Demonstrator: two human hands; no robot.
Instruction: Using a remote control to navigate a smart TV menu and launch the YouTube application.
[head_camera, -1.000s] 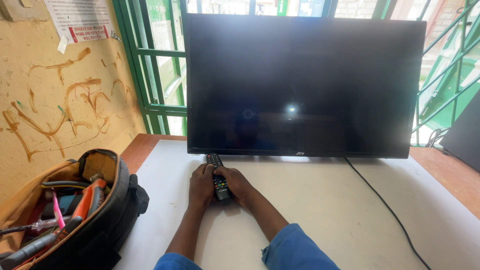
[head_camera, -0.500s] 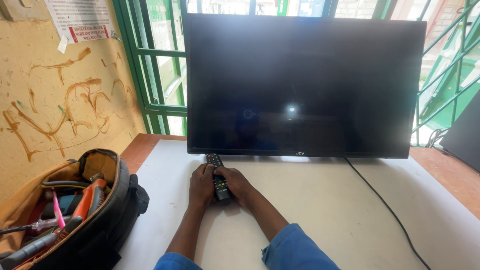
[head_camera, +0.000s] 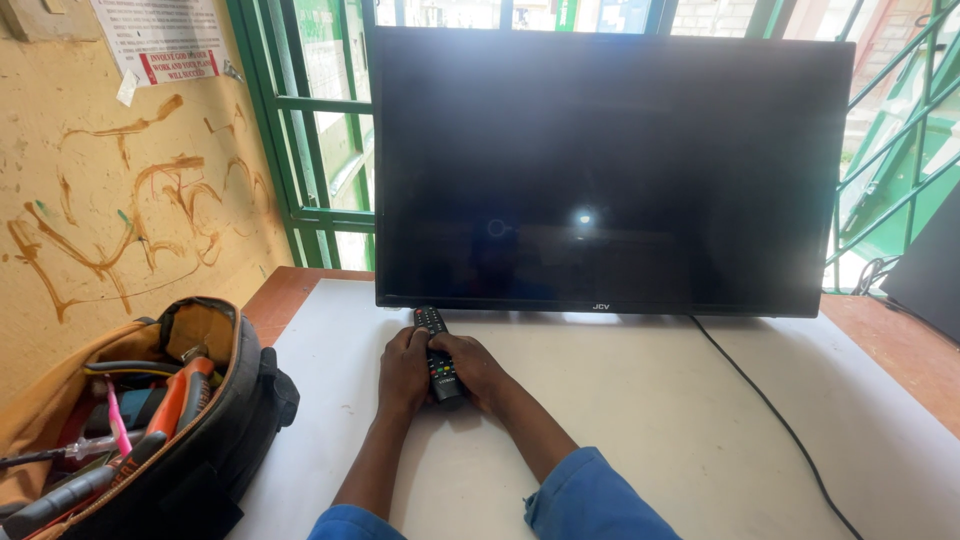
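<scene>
Nearby, both hands' fingers grasp the remote (head_camera: 436, 355) between dark television (head_camera: 610, 170) and tool bag (head_camera: 150, 420).

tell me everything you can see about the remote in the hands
The remote is a slim black plastic bar with rows of small buttons, a few of them coloured near the middle. It lies flat on the pale table, its far end pointing at the bottom edge of the dark television. The left hand and right hand cup it from either side, covering its near end, with both thumbs resting on the button face.
</scene>
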